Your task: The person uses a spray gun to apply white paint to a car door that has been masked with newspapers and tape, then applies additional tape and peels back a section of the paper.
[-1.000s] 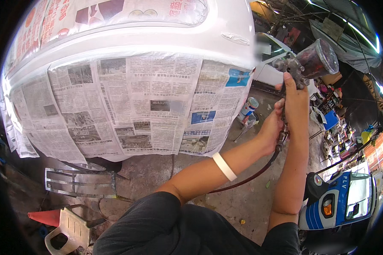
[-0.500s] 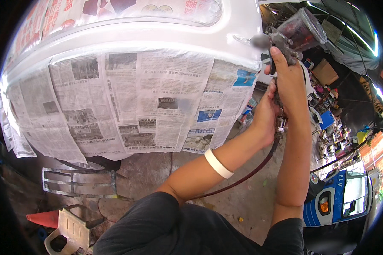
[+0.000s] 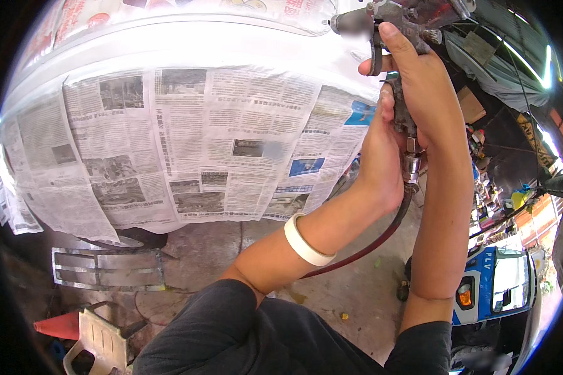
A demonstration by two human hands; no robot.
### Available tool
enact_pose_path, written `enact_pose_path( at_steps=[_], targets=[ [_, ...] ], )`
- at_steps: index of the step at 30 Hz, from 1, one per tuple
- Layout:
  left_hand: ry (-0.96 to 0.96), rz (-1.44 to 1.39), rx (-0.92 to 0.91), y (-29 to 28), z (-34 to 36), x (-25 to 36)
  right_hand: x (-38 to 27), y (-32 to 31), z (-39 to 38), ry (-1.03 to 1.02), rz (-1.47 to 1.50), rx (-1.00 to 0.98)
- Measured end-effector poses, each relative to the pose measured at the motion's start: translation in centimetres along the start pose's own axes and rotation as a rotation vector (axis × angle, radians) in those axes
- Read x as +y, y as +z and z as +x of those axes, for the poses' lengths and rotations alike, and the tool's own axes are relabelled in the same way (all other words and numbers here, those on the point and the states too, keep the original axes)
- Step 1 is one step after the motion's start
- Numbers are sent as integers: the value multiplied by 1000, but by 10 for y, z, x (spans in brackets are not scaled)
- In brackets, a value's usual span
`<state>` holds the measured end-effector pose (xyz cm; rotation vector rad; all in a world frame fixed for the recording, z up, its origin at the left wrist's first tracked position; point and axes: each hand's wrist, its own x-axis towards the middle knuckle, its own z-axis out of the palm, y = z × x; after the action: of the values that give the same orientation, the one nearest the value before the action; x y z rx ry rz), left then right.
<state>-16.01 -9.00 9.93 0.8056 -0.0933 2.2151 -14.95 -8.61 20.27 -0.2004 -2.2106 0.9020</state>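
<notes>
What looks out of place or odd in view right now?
A white ring, perhaps a tape roll, circles the left forearm, an unusual spot if it is tape. A small yellow bit lies alone on the floor, like stray litter.

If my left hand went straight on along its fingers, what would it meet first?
Probably the forefinger of the right hand, which grips the spray gun just above, though depth is unclear.

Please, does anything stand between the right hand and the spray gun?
Nothing visible does: the right hand grips the spray gun directly, around its handle. The left hand is close beside the handle's lower part.
</notes>
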Motion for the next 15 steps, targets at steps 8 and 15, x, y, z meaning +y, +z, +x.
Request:
enact_pose_path(
  at_steps=[8,15],
  targets=[
    [-101,-42,-9,1,20,-20,18,-21,12,37,-62,100],
    [-281,13,70,-8,51,-55,43,-52,20,144,-101,239]
  ],
)
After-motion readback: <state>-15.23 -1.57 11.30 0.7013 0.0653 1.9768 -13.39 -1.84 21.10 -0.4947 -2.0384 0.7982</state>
